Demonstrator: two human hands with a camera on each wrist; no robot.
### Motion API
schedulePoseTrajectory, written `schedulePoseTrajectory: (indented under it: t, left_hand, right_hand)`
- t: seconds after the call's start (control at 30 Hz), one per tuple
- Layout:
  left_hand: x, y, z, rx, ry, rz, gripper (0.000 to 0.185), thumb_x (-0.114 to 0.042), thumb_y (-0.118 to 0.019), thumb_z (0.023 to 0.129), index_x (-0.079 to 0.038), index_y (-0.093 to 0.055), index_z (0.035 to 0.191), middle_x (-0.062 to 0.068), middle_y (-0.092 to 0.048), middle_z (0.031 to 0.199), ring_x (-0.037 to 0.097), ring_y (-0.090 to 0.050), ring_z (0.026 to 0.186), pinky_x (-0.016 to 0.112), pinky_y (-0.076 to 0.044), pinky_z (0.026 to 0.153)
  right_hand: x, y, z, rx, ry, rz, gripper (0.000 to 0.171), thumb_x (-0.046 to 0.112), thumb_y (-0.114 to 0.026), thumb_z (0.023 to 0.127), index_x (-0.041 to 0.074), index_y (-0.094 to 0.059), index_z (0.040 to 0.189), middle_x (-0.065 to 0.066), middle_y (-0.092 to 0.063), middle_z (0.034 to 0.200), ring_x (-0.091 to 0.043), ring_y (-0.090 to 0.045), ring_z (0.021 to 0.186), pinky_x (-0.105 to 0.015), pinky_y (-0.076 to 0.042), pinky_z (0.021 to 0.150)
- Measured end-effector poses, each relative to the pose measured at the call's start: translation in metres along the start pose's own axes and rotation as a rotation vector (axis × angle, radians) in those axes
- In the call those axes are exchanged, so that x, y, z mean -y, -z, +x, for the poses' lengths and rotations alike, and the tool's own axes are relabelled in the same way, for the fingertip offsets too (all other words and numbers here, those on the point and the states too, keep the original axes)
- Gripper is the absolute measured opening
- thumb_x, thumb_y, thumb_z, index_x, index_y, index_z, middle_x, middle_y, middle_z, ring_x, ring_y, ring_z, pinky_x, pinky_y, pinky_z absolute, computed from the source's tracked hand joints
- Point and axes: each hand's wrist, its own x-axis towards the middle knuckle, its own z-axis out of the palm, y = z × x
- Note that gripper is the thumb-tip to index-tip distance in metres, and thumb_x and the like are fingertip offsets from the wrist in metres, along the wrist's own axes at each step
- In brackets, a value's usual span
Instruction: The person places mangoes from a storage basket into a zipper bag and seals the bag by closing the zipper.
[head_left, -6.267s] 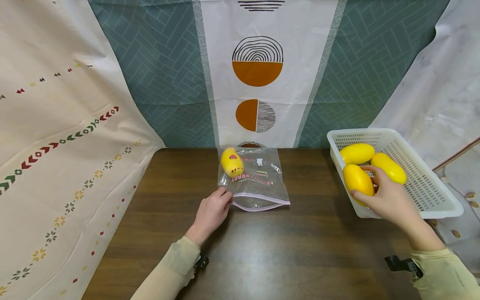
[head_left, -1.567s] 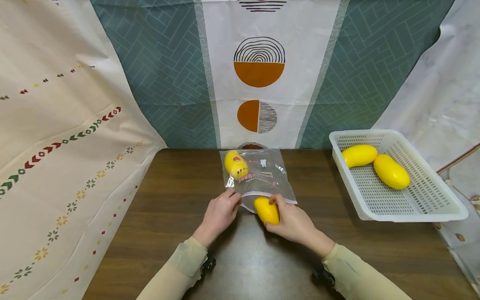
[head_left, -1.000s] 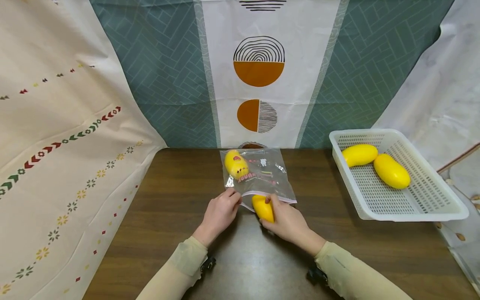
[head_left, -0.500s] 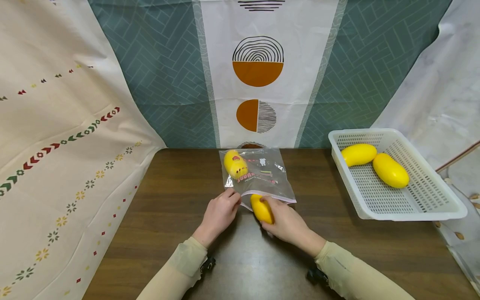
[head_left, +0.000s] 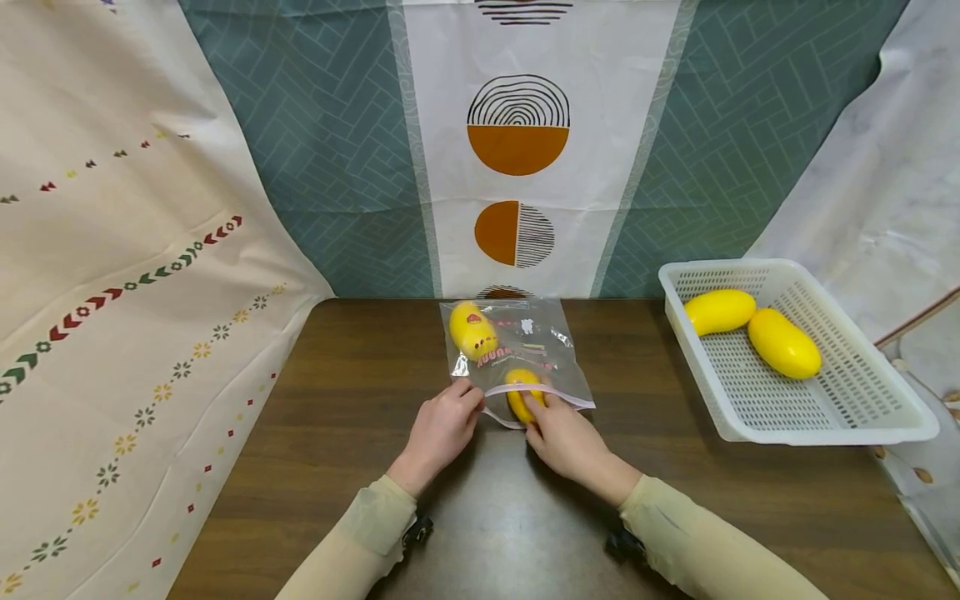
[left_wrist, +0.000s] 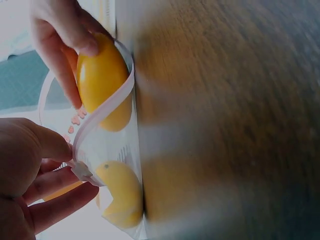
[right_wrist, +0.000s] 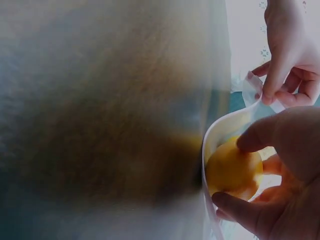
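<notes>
A clear zip bag (head_left: 558, 354) with a pink-edged mouth and printed pictures lies flat on the table, its mouth towards me. My left hand (head_left: 444, 423) pinches the left end of that mouth between thumb and fingers. Inside the bag, at its far left, rests one yellow mango (head_left: 471, 331). My right hand (head_left: 573, 440) grips a second mango (left_wrist: 97, 75), which is partly through the mouth, its far end under the upper film. In the right wrist view, the fingers and thumb surround this mango (right_wrist: 230, 172) inside the parted mouth.
At the right stands a white perforated plastic basket (head_left: 832, 435) with two more mangoes, one at the back left (head_left: 718, 311) and one nearer the middle (head_left: 783, 343). The brown wooden table (head_left: 330, 400) meets patterned cloth (head_left: 337, 150) at the back and left.
My right hand took the mango from the basket to the bag and has now pushed it forward through the mouth. My left hand keeps its pinch on the bag's edge.
</notes>
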Motion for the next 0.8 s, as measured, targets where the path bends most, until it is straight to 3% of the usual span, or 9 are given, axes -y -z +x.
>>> schedulePoseTrajectory:
  t: [0.23, 0.43, 0.5, 0.67, 0.8]
  left_hand:
    - [-0.001, 0.000, -0.001, -0.006, 0.002, -0.009, 0.017, -0.001, -0.087, 0.087, -0.010, -0.072, 0.092, 0.003, -0.062, 0.090, 0.016, -0.061, 0.069, 0.033, -0.057, 0.059]
    - [-0.001, -0.001, -0.002, -0.014, -0.004, -0.001, 0.021, 0.001, -0.087, 0.085, -0.010, -0.069, 0.090, 0.003, -0.061, 0.090, 0.016, -0.061, 0.069, 0.034, -0.057, 0.058]
    - [-0.001, -0.001, -0.001, -0.018, -0.003, -0.003, 0.020, 0.001, -0.086, 0.086, -0.010, -0.069, 0.090, 0.003, -0.061, 0.090, 0.017, -0.061, 0.069, 0.034, -0.057, 0.058]
    - [0.000, -0.002, -0.001, -0.027, -0.003, -0.004, 0.020, 0.001, -0.086, 0.086, -0.010, -0.070, 0.091, 0.002, -0.061, 0.090, 0.017, -0.061, 0.069, 0.035, -0.056, 0.057]
    - [0.000, -0.003, -0.002, -0.030, -0.008, 0.005, 0.022, 0.002, -0.086, 0.085, -0.011, -0.069, 0.090, 0.002, -0.060, 0.089, 0.017, -0.060, 0.069, 0.035, -0.055, 0.056]
  right_hand:
    - [0.000, -0.004, 0.011, 0.044, -0.021, -0.050, 0.062, 0.005, -0.068, 0.098, 0.002, -0.050, 0.157, -0.034, -0.049, 0.152, -0.045, -0.072, 0.104, -0.056, -0.058, 0.087]
    - [-0.004, -0.009, 0.018, 0.062, -0.015, -0.070, 0.062, 0.000, -0.062, 0.100, 0.004, -0.045, 0.160, -0.031, -0.069, 0.120, -0.042, -0.074, 0.092, -0.055, -0.059, 0.081]
    - [-0.005, -0.010, 0.020, 0.052, -0.009, -0.064, 0.061, -0.001, -0.060, 0.101, 0.004, -0.044, 0.160, -0.032, -0.069, 0.121, -0.043, -0.073, 0.095, -0.056, -0.059, 0.083]
    - [-0.007, -0.013, 0.024, 0.006, -0.002, -0.067, 0.054, 0.000, -0.053, 0.106, 0.006, -0.045, 0.159, -0.039, -0.052, 0.145, -0.048, -0.066, 0.118, -0.056, -0.057, 0.093]
    - [-0.006, -0.016, 0.029, -0.006, -0.033, -0.080, 0.050, 0.003, -0.050, 0.109, 0.010, -0.047, 0.158, -0.040, -0.048, 0.146, -0.050, -0.061, 0.124, -0.058, -0.057, 0.093]
